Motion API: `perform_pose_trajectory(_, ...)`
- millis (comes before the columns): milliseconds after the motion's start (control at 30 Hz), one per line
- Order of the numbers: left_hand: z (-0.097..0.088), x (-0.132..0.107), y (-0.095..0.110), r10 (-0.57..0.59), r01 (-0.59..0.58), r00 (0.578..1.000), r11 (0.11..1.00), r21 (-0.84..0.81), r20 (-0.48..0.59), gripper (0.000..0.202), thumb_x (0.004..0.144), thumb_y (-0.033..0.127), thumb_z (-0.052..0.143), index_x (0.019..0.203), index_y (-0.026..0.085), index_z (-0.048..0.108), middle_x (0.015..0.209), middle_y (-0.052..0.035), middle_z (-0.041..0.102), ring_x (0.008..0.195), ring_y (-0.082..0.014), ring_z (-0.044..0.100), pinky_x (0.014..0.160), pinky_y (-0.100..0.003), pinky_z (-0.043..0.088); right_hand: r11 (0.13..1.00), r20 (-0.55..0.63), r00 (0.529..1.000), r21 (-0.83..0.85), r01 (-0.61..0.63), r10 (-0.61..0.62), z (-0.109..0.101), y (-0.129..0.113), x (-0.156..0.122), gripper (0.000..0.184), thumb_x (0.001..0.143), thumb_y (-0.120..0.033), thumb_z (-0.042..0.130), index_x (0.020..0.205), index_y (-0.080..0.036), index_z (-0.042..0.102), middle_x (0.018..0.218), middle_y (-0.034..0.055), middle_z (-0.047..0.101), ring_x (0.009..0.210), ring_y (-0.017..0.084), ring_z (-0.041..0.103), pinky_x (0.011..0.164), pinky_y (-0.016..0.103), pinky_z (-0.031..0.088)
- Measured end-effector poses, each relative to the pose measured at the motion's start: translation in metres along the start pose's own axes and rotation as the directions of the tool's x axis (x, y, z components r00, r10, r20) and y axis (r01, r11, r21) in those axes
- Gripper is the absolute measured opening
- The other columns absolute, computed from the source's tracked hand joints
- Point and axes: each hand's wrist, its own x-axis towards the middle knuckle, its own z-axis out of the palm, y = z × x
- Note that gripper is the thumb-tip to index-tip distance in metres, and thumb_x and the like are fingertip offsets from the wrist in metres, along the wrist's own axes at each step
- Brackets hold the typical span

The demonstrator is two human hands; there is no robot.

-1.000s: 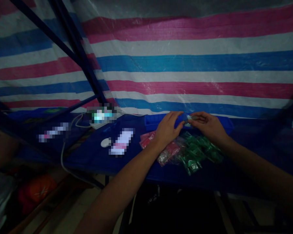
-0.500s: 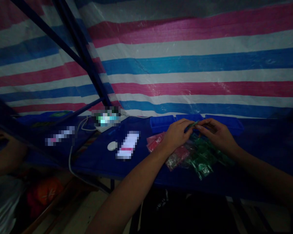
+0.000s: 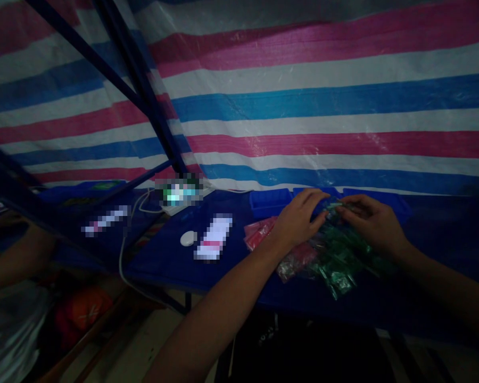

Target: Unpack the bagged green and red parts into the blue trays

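In front of me on the blue table, a small clear, greenish plastic packet is held up between my two hands. My left hand is curled at the packet's left side, thumb and fingertips at its edge. From the right, my right hand pinches the packet between thumb and fingers. Below them lies a pile of green plastic packets, with pink packets to its left, partly covered by my left wrist. What is inside the packets is too dark to make out.
Blue plastic trays line the back of the table against a striped tarp. Left of the pile lie a blurred-out phone and a white round object. A power strip trails a cable. Another person's arm is far left.
The packet, seen nearly edge-on before, now shows more of its clear face. My hands have drawn slightly apart, the right one moving further right. The whole view has shifted a little.
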Motion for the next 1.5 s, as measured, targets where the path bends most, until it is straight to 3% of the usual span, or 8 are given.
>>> perform_pose_trajectory(400,0.006,0.001,-0.007,0.014,-0.013,1.0,0.999,-0.038,0.026,0.028,0.098,0.028,0.056,0.122,0.017,0.064,0.12,-0.0091,0.068,0.112,-0.0188,0.064,0.1,-0.035,0.053,0.998,0.188,0.98,0.021,0.057,-0.06,0.0,-0.014,-0.008,0.034,0.088,-0.048,0.07,0.113,-0.026,0.069,0.106,0.0074,0.076,0.091,0.025,0.074,0.085,0.039,0.062)
perform_pose_trajectory(600,0.003,0.006,-0.001,-0.062,0.063,0.998,0.996,-0.065,0.012,0.02,0.096,0.022,0.055,0.113,0.018,0.065,0.104,-0.0065,0.072,0.095,-0.0183,0.068,0.089,-0.036,0.056,0.988,0.002,0.988,-0.03,0.153,-0.153,-0.001,-0.006,-0.001,0.048,0.081,-0.048,0.078,0.121,-0.027,0.064,0.114,0.0086,0.072,0.098,0.026,0.072,0.084,0.04,0.062)
perform_pose_trajectory(700,0.002,0.006,0.002,-0.062,0.065,0.998,0.988,-0.144,0.026,0.02,0.096,0.023,0.056,0.114,0.02,0.063,0.104,-0.0051,0.072,0.092,-0.0171,0.069,0.086,-0.033,0.056,0.993,0.08,0.99,0.048,0.109,-0.113,0.0,-0.001,0.001,0.052,0.078,-0.047,0.081,0.122,-0.027,0.064,0.117,0.0089,0.072,0.106,0.027,0.07,0.088,0.04,0.061)
perform_pose_trajectory(800,0.003,0.005,0.004,-0.086,0.088,0.996,0.972,-0.217,0.017,0.025,0.095,0.022,0.059,0.12,0.02,0.058,0.104,-0.0044,0.072,0.092,-0.0164,0.069,0.085,-0.032,0.057,0.993,0.157,0.987,0.112,0.027,-0.045,0.001,-0.001,0.001,0.043,0.075,-0.048,0.083,0.108,-0.025,0.069,0.107,0.0071,0.075,0.099,0.026,0.073,0.088,0.038,0.061)
perform_pose_trajectory(1033,0.003,0.007,0.0,0.021,-0.03,0.996,0.994,-0.107,-0.089,0.018,0.096,0.027,0.061,0.113,0.019,0.063,0.117,-0.0093,0.065,0.11,-0.0205,0.063,0.098,-0.04,0.053,0.985,0.036,0.998,0.166,-0.057,0.052,0.0,-0.002,0.004,0.042,0.069,-0.048,0.087,0.095,-0.024,0.065,0.086,0.0019,0.074,0.072,0.019,0.071,0.069,0.032,0.061)
perform_pose_trajectory(1167,0.002,0.006,0.0,0.12,-0.122,0.992,0.988,-0.093,-0.025,0.028,0.094,0.032,0.065,0.119,0.019,0.065,0.119,-0.0102,0.065,0.114,-0.0215,0.062,0.1,-0.041,0.053,0.98,0.073,0.996,0.192,-0.054,0.04,0.0,-0.005,0.003,0.039,0.069,-0.045,0.088,0.094,-0.024,0.066,0.091,0.0027,0.075,0.082,0.021,0.073,0.078,0.034,0.061)
perform_pose_trajectory(1333,0.003,0.005,0.001,0.049,-0.055,0.997,0.991,-0.118,-0.051,0.034,0.092,0.035,0.068,0.122,0.019,0.064,0.119,-0.0101,0.067,0.111,-0.0204,0.064,0.097,-0.038,0.055,0.974,0.122,0.991,0.21,-0.083,0.058,0.0,-0.014,-0.001,0.035,0.074,-0.044,0.085,0.101,-0.026,0.072,0.102,0.0046,0.077,0.096,0.023,0.073,0.092,0.037,0.058)
perform_pose_trajectory(1500,0.005,0.006,-0.002,0.014,-0.019,0.998,0.996,-0.086,-0.06,0.022,0.097,0.025,0.06,0.116,0.018,0.066,0.112,-0.0094,0.071,0.105,-0.0197,0.067,0.095,-0.039,0.056,0.989,0.154,0.988,0.149,-0.024,0.001,0.0,-0.015,-0.003,0.029,0.083,-0.049,0.075,0.102,-0.026,0.074,0.103,0.0056,0.077,0.085,0.022,0.074,0.085,0.04,0.061)
